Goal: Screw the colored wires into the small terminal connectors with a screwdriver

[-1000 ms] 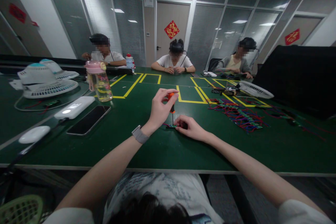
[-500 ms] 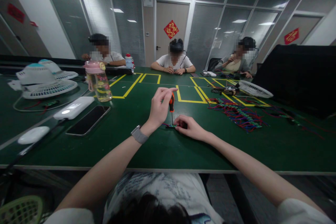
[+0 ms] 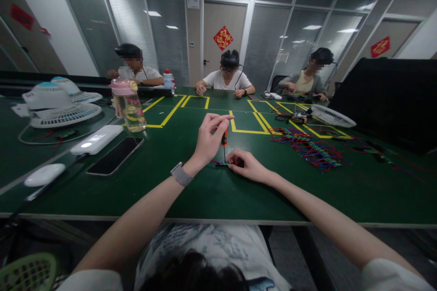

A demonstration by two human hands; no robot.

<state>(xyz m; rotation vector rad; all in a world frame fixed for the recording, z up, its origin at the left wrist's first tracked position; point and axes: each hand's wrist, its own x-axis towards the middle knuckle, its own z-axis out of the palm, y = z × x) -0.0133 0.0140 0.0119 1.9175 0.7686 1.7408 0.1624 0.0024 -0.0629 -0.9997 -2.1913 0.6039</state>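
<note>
My left hand (image 3: 210, 138) is closed around the top of a screwdriver (image 3: 224, 140) with an orange and black handle. The screwdriver stands upright, its tip down on a small green circuit board (image 3: 222, 163) that lies on the table. Red and blue wires come off the board's left end. My right hand (image 3: 247, 165) rests on the table with bent fingers pinched at the board's right end, which they partly cover.
Wired circuit boards (image 3: 307, 145) lie in a row on the green table (image 3: 191, 195) at the right. On the left are a phone (image 3: 116, 156), a white power bank (image 3: 97, 140), a drink bottle (image 3: 129, 107) and white fans (image 3: 64, 104). Several people sit across the table.
My left fingers have shifted slightly over the screwdriver's handle, covering more of it. My right hand and the board stay in place. The middle person across the table has moved their hands apart.
</note>
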